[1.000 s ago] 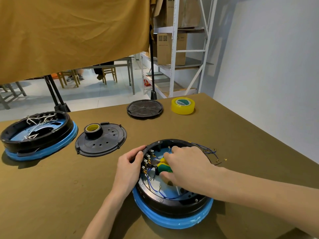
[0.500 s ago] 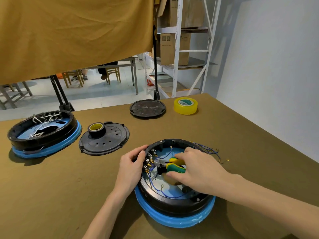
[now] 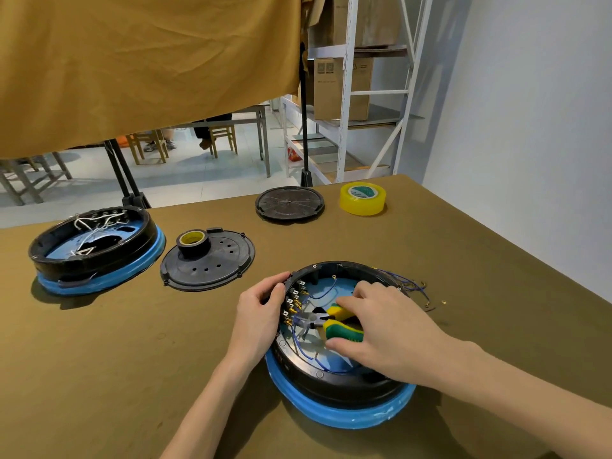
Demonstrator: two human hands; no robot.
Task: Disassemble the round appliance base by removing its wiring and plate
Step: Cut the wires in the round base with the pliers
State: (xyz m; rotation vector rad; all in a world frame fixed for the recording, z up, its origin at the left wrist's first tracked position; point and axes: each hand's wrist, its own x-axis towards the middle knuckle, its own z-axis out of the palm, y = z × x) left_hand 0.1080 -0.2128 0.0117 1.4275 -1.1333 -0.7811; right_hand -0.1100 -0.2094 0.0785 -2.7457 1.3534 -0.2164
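My left hand [image 3: 260,313] is gripping the round base [image 3: 334,389] rim; my right hand [image 3: 381,329] is gripping pliers [image 3: 326,321] inside it, at the blue wires [image 3: 306,354].

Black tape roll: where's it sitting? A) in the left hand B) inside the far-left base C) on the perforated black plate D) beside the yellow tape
C: the black tape roll stands on the perforated black plate, between the two bases, apart from the yellow tape at the far edge.
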